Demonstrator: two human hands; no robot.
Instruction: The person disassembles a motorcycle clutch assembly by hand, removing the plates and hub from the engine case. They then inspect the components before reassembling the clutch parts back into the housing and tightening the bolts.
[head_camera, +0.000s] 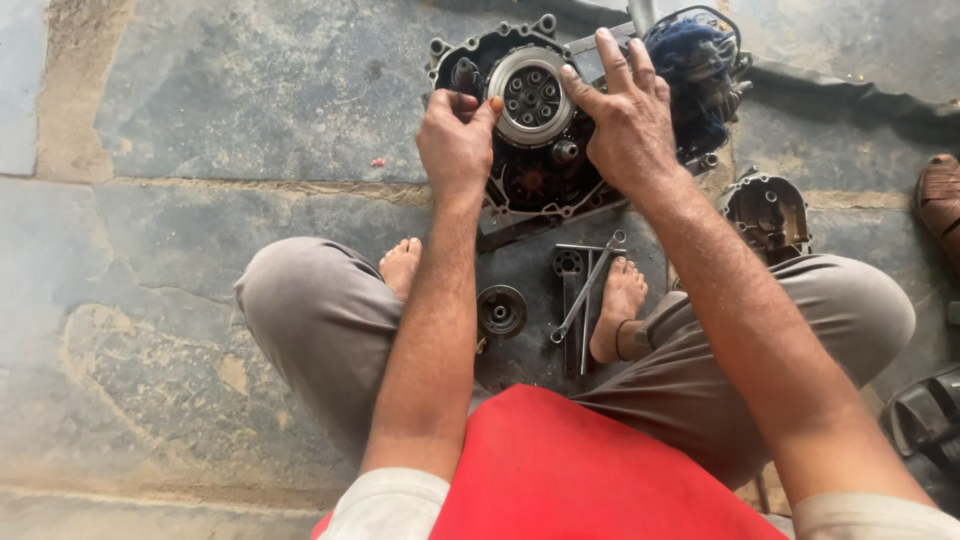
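Observation:
A dark engine case (540, 180) lies on the stone floor in front of me, with a round silver clutch assembly (530, 95) seated in it. My left hand (455, 140) pinches the clutch's left rim with thumb and fingers. My right hand (625, 110) rests on the clutch's right rim, fingers spread over the case. I squat with my bare feet just below the case.
A wrench (588, 285) and other flat tools lie between my feet, beside a round dark part (501, 311). An engine cover (768, 212) sits to the right. A blue cloth with wiring (695, 70) is behind the case. Sandals (940, 205) are at the right edge.

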